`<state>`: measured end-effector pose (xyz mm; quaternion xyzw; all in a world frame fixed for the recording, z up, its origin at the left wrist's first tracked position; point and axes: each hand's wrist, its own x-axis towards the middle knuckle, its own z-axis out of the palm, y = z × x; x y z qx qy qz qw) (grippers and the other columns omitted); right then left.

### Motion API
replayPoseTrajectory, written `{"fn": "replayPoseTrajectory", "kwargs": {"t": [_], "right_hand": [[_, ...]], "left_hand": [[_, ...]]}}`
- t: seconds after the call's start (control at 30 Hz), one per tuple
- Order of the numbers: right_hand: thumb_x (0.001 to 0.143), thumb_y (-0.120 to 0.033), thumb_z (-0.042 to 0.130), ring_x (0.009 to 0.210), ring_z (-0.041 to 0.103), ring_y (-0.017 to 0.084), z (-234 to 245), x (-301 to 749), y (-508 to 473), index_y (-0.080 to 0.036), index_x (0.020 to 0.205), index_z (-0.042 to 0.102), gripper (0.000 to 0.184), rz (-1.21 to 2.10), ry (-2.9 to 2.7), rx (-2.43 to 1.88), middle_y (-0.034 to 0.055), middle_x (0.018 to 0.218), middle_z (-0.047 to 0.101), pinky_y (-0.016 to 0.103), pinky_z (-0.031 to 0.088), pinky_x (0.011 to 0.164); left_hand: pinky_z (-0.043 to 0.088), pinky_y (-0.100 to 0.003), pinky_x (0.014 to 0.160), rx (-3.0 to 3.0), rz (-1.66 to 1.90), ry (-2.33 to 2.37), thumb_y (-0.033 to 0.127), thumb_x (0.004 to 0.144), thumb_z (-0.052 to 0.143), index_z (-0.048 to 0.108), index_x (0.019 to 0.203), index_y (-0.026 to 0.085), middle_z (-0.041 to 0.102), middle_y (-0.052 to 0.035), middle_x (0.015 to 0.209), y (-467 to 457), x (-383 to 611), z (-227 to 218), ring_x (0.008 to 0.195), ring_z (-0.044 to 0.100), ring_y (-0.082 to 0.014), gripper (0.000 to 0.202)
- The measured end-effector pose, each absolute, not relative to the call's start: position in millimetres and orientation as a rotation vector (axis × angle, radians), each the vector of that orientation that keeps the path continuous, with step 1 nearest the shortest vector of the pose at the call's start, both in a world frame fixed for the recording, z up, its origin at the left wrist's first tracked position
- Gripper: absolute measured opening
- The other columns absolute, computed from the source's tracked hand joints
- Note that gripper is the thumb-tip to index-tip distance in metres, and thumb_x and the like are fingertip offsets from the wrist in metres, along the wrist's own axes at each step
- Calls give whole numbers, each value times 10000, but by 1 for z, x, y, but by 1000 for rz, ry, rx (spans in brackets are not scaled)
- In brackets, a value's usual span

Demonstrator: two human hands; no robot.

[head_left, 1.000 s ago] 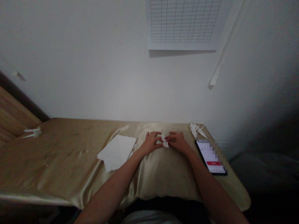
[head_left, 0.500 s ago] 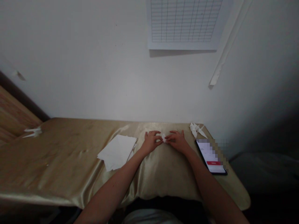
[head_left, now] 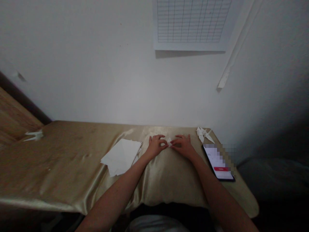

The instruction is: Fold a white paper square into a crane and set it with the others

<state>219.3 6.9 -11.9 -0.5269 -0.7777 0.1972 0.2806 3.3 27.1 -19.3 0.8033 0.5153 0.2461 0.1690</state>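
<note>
Between my hands, near the far edge of the table, is a small piece of folded white paper (head_left: 169,141). My left hand (head_left: 156,145) pinches its left side between thumb and fingertips. From the other side my right hand (head_left: 182,144) grips it the same way, the two sets of fingertips almost meeting. Parts of the paper are hidden behind the fingers, and its exact folds are too small to make out. Left of my left hand lies a stack of white paper sheets (head_left: 122,155).
Folded paper figures (head_left: 204,134) lie at the table's far right corner, beyond a phone (head_left: 220,164) with a lit screen. Another white folded paper piece (head_left: 35,135) is at the far left. A gold cloth (head_left: 65,161) covers the table, which meets a wall with a printed grid sheet (head_left: 190,25).
The fingertips have shifted slightly on the small folded paper, and its upper part now shows as a point. Both hands stay in nearly the same place.
</note>
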Motion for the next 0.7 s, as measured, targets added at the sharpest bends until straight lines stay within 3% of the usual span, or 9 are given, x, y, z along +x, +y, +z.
{"fn": "replayPoseTrajectory", "kwargs": {"t": [0.23, 0.7], "right_hand": [[877, -335, 619, 1332, 502, 274, -20, 215, 10, -276, 885, 750, 144, 486, -2046, -1436, 33, 1174, 737, 723, -101, 1151], [798, -300, 667, 1336, 472, 302, -19, 204, 11, -247, 754, 717, 85, 539, -1902, -1559, 56, 1120, 740, 745, -41, 1137]], "left_hand": [[158, -724, 1167, 2277, 714, 1476, 348, 851, 764, 799, 862, 308, 627, -36, 1397, 29, 6, -20, 1351, 484, -319, 54], [140, -772, 1135, 2237, 662, 1599, 328, 818, 769, 776, 796, 264, 457, -37, 1571, 27, 18, -16, 1435, 362, -378, 67]]}}
